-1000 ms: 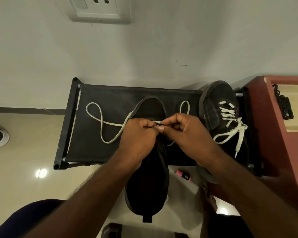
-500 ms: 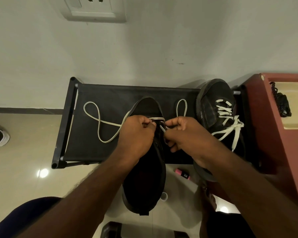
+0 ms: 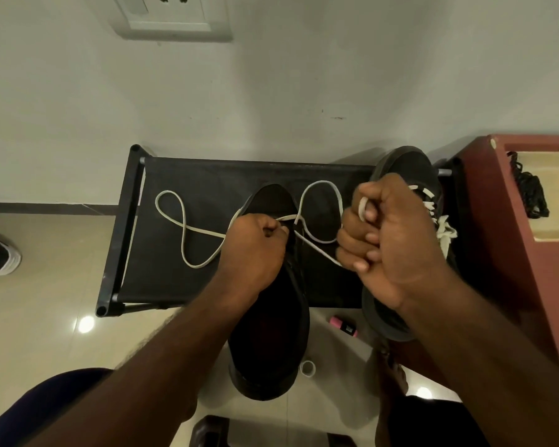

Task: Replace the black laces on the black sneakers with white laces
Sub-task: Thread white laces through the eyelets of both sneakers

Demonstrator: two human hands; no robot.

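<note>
No text, brand or number could be read. The small pink object [image 3: 342,325] on the floor [image 3: 46,301] carried a dark label [image 3: 349,329] with pale marks, too small and blurred to make out

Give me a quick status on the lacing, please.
Left hand pinches white lace at middle sneaker. Right hand grips its other strand, taut. Other sneaker already white-laced. Nothing blocking.
</note>
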